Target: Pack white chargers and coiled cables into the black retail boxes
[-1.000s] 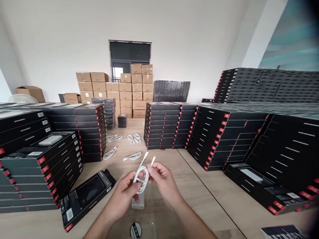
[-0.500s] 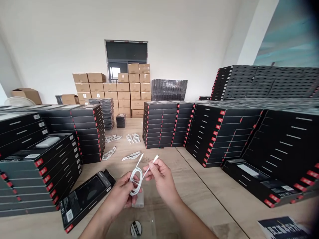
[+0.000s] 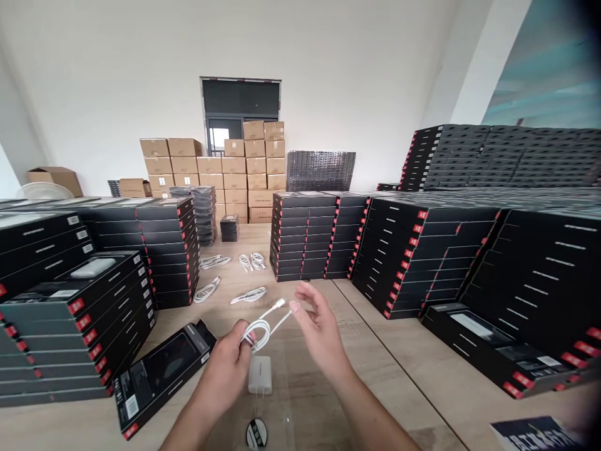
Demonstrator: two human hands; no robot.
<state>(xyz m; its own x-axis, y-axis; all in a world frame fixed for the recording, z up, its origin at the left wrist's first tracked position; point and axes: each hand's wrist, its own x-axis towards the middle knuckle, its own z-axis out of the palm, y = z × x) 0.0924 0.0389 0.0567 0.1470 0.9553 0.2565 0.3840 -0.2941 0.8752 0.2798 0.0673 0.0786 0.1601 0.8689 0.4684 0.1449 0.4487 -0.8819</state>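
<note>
My left hand [image 3: 231,354] is closed on a white charging cable [image 3: 261,326] wound into loops. One plug of the cable sticks up to the right of the coil. The other end runs to my right hand [image 3: 318,322], where the thumb and fingers pinch it; its plug is mostly hidden there. Below the coil lies a white charger plug [image 3: 260,374] with its prongs towards me, touched by neither hand. Nearer still is a round black-and-white label [image 3: 256,432] on a clear sheet.
An open-ended black box [image 3: 164,379] lies at my left. Coiled white cables [image 3: 248,295] rest farther back on the wooden table [image 3: 366,388]. Stacked black boxes [image 3: 300,235] flank both sides, and brown cartons [image 3: 225,166] stand against the wall.
My left hand has turned and moved slightly left, uncovering the charger plug. The coil has tilted over to the right. My right hand has shifted slightly right, its fingers raised.
</note>
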